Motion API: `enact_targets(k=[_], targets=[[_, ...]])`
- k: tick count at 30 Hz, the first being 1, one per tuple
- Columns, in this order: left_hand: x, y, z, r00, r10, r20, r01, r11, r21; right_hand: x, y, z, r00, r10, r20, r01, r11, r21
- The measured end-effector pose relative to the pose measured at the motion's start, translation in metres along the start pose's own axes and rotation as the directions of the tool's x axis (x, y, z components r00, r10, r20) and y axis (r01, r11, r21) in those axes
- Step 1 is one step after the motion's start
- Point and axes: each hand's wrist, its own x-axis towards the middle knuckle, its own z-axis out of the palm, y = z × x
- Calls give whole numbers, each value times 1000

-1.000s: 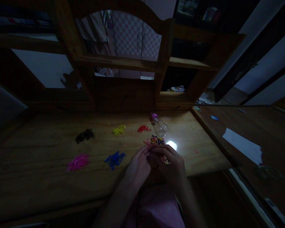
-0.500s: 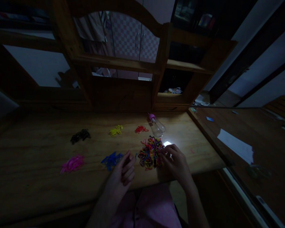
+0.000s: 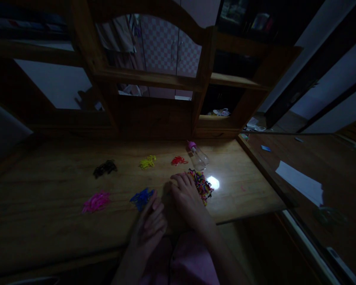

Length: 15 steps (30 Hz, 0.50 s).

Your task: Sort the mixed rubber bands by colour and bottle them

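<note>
A dim wooden desk (image 3: 62,221) holds small piles of coloured rubber bands. My right hand (image 3: 187,198) lies palm down with fingers stretched out over the left part of a mixed-colour pile (image 3: 204,185), hiding much of it. My left hand (image 3: 150,227) rests flat near the desk's front edge, fingers extended, its fingertips just right of a blue pile (image 3: 141,197). Sorted piles lie apart: pink (image 3: 96,201), black (image 3: 105,168), yellow (image 3: 147,162) and red (image 3: 178,160).
A clear plastic bottle with a pink cap (image 3: 198,156) lies on its side behind the mixed pile. A wooden hutch with shelves (image 3: 154,77) rises at the back. To the right is a second wooden surface with white paper (image 3: 302,183).
My right hand moved left from the pile's right side to lie over it. My left hand drew back and flattened near the front edge.
</note>
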Motion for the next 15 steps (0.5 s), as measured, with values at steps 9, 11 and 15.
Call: enact_targets(k=[9,11,15], targets=[[-21,3,30,869,493,48,-396,633,665,2,-18,-22,976,156,-149,-85,914,397],[-24,4,34,857,498,129,-410,510,756,-1,-25,-31,966,188,-178,-86,881,465],[-19,3,30,845,484,227,-444,400,801,-5,-35,-32,965,164,-206,-48,878,476]])
